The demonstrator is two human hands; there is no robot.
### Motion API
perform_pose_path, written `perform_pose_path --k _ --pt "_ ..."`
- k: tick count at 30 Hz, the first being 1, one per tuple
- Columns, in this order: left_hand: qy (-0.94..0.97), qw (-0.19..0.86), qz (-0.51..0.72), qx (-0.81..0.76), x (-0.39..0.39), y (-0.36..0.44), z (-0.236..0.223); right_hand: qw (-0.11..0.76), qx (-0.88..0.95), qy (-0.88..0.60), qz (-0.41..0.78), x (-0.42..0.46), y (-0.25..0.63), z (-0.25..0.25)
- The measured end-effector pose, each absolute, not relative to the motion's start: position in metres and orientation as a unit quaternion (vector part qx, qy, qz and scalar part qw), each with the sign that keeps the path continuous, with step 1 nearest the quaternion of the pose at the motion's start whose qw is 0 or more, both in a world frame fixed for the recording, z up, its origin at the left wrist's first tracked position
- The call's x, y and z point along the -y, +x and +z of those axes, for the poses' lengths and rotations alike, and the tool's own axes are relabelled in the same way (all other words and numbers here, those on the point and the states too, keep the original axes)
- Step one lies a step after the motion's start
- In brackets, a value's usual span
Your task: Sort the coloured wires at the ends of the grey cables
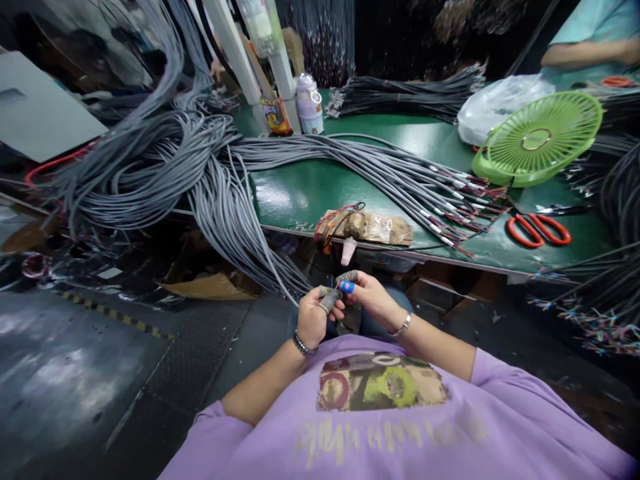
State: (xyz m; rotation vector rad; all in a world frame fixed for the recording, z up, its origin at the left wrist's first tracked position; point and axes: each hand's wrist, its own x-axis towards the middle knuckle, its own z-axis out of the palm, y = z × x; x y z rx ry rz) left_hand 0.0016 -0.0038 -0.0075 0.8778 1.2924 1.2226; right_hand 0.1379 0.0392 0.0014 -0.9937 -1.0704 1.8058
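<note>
My left hand [314, 319], its fingertips wrapped in grey tape, is closed around the end of a grey cable [285, 288] in front of my body. Against it, my right hand [376, 301] pinches the thin wires at that cable end, with blue tape on one finger and grey on another. The wire tips are small and partly hidden by the fingers. Just beyond my hands, a pale pink cone [349, 252] sticks out from a small motor [354, 225] fixed to a taped wooden strip [387, 229] at the table edge.
A large heap of grey cables [145, 173] hangs over the left of the green table [280, 193]. Cable ends with bare wires [450, 200] fan out to the right. Orange-handled scissors [537, 230], a green fan [543, 137] and a bottle [310, 107] stand around. Another person's arm [590, 53] is far right.
</note>
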Motion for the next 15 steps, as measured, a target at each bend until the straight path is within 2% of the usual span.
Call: perform_pose_path --k 15 --pt "0.352 0.526 0.561 -0.533 0.0021 0.0028 -0.0116 0.396 0.457 -0.4 0.688 -0.034 0.1401 -0.0066"
